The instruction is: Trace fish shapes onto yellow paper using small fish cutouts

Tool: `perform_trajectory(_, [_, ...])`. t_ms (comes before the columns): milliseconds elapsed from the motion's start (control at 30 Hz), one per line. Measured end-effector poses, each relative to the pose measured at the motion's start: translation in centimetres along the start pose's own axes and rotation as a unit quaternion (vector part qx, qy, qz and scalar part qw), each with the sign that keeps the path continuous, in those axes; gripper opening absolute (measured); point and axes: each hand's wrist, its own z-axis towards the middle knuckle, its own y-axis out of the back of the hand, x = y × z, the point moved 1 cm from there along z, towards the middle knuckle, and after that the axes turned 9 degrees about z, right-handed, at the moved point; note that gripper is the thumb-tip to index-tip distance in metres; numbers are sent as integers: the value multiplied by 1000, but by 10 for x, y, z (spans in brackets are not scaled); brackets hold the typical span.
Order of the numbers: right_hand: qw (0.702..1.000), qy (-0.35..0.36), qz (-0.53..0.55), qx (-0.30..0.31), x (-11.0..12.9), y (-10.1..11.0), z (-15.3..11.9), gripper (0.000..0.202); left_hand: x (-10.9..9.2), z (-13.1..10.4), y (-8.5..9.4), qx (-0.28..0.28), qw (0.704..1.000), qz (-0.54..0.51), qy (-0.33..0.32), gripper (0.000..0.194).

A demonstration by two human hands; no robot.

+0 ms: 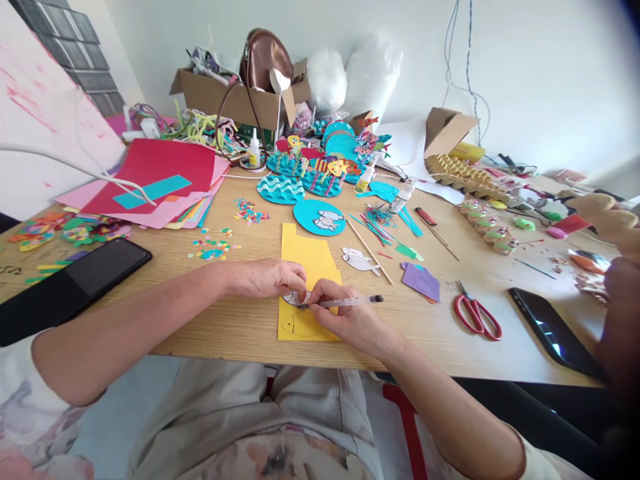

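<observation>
A yellow sheet of paper lies at the table's front edge, with a fish outline drawn low on it. My right hand is closed round a pen, its tip down at the sheet. With bent fingers my left hand presses a small white paper fish flat on the yellow paper. The pen tip is beside this cutout; my fingers hide part of it. Beyond my right hand lie more white paper fish and a thin wooden stick.
Red-handled scissors, a purple paper piece and a phone lie to the right. On the left are another phone and stacked coloured paper. Behind stand a blue paper disc, glue bottles and finished fish crafts.
</observation>
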Motion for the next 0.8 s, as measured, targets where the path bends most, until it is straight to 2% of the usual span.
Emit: perform_trajectory(800, [998, -36, 43, -14, -5, 6, -9, 6, -1, -2, 0, -1, 1000, 18, 15, 35])
